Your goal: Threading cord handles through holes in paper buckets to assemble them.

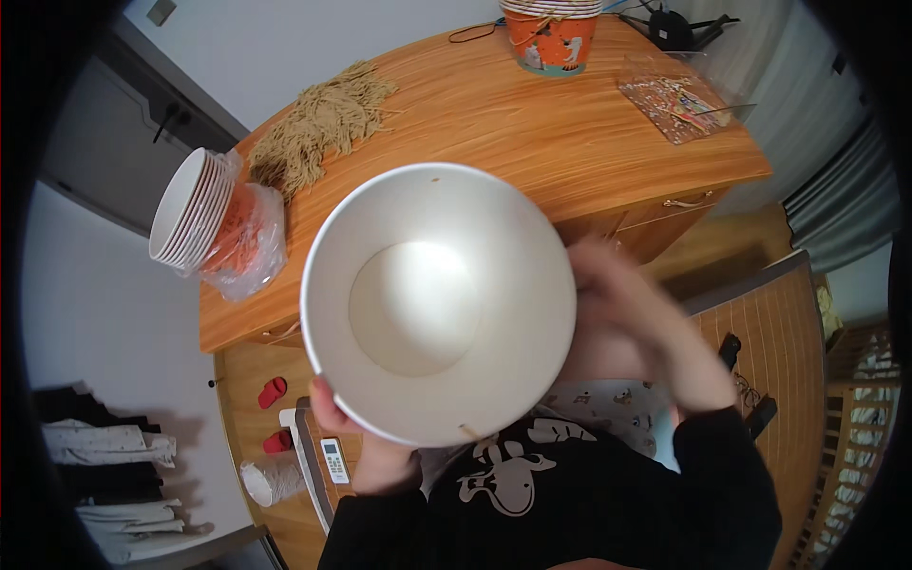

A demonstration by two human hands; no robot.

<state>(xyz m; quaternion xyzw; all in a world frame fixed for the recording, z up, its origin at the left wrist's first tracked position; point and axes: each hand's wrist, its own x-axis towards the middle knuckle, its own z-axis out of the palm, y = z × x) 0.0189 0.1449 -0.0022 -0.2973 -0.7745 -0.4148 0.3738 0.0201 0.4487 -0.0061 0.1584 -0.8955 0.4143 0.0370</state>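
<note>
Pale walls frame a broad orange-brown wooden desk [475,123], where, reading the view as a dial centred on the bucket, a plastic-wrapped stack of white-rimmed orange buckets [195,214] sits between nine and ten o'clock, a fringed heap of tan cords [318,123] at eleven, and another stack of orange patterned buckets [551,40] near one. From where I stand, the large, round, white-lined bucket [437,304], probably of coated paper, is held up before the person's chest, at the near side of the desk. It looks light and fairly stiff, perhaps a little slippery on its smooth wall, and a hard squeeze could dent it; I'd pinch the rim and spread the other palm under the base. The left hand [375,461] grasps it between seven and eight o'clock, thumb over the rim, the other fingers hidden. The right hand [622,299] is a blur beside the wall at three; I can't tell whether its fingers grip or hang loose. The mouth points up toward the wearer's face, the long axis running nearly along the line of sight, with the base showing slightly toward nine.
</note>
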